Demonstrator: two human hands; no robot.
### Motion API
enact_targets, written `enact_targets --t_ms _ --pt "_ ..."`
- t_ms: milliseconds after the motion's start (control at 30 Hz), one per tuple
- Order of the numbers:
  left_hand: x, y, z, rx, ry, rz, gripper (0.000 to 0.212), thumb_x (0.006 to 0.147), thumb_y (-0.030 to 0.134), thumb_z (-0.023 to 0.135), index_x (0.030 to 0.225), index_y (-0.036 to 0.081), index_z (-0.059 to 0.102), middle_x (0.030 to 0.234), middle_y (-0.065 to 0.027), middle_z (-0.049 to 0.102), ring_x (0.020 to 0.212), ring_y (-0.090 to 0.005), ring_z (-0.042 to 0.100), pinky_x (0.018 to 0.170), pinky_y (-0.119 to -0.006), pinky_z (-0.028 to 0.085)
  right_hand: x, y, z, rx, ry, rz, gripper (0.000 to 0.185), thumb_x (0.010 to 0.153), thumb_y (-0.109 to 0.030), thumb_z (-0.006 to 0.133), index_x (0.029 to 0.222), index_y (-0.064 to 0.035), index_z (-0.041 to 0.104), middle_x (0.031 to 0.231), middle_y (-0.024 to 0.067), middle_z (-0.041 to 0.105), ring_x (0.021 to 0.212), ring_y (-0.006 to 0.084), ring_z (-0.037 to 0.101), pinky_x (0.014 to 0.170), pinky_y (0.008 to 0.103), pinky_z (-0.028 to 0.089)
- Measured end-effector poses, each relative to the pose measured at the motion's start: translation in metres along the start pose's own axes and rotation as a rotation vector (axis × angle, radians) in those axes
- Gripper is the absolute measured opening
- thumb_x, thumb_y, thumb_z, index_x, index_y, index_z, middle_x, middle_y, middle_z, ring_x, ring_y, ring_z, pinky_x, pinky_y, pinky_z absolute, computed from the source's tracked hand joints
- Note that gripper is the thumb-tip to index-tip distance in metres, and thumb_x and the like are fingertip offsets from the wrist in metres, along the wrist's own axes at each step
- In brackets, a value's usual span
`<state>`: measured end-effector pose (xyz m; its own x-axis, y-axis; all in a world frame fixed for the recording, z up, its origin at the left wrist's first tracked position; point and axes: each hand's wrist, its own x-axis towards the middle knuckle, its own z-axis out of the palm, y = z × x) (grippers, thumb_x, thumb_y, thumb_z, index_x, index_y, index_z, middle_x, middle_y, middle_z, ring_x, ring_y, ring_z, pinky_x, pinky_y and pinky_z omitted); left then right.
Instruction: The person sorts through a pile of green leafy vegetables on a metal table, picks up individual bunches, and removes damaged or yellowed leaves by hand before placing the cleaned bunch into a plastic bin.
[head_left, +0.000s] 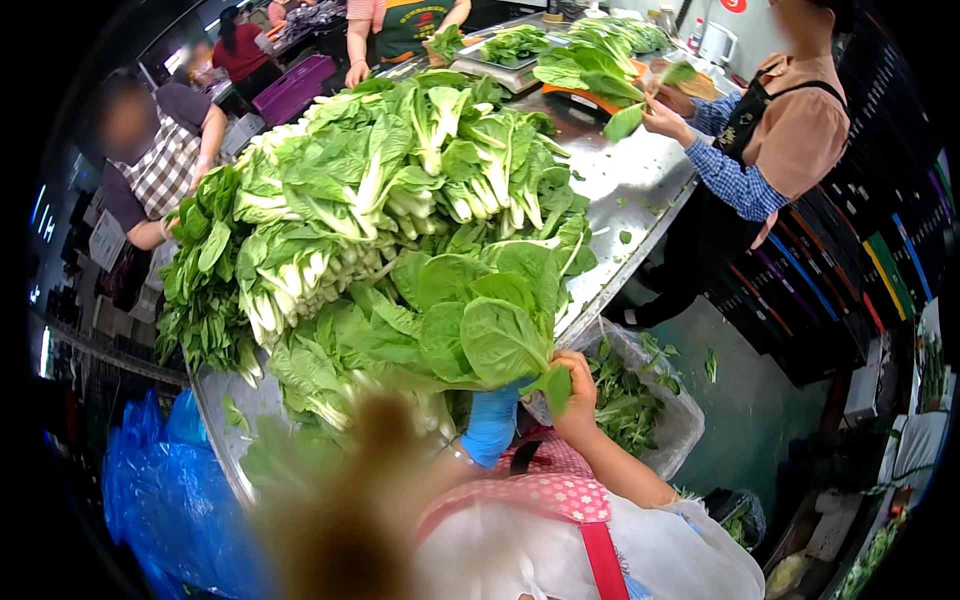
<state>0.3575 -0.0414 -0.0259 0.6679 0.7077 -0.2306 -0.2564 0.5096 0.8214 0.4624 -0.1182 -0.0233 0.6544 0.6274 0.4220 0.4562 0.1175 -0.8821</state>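
Note:
My left hand (491, 424), in a blue glove, is under a bunch of broad-leaved greens (506, 337) and seems to grip it low down; the leaves hide its fingers. My bare right hand (576, 390) pinches a small leaf (556, 388) at the right side of this bunch. Ahead of both hands, a large heap of leafy greens with pale stems (375, 180) covers much of the metal table (619, 202). More loose greens (330, 375) lie just left of my gloved hand.
A plastic-lined bin with leaf scraps (626, 397) stands at the table's right edge. Blue plastic bags (172, 495) hang at the left. Co-workers (765, 142) handle greens around the table, near a scale (502, 71). A blurred brown shape (360, 517) blocks the lower view.

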Motion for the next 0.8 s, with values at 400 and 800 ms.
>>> enact_targets --t_ms 400,800 --pt "0.006 0.031 0.030 0.094 0.203 0.146 0.032 0.079 0.003 0.061 0.110 0.001 0.055 0.101 -0.0051 0.059 0.089 -0.0131 0.058 0.078 -0.026 0.046 0.024 0.002 0.017 0.054 -0.032 0.272 0.023 0.077 -0.012 0.065 0.093 0.0025 0.057 0.077 0.0088 0.062 0.067 0.0131 0.059 0.061 0.0261 0.047" --pt "0.018 0.005 0.008 -0.045 0.265 0.050 0.036 0.079 0.001 0.057 0.114 0.000 0.049 0.106 -0.0077 0.057 0.095 -0.0177 0.058 0.083 -0.030 0.046 0.024 0.013 0.014 0.657 -0.045 0.716 0.019 0.087 -0.011 0.053 0.098 0.0047 0.052 0.086 0.0085 0.059 0.065 0.0131 0.058 0.053 0.0262 0.053"
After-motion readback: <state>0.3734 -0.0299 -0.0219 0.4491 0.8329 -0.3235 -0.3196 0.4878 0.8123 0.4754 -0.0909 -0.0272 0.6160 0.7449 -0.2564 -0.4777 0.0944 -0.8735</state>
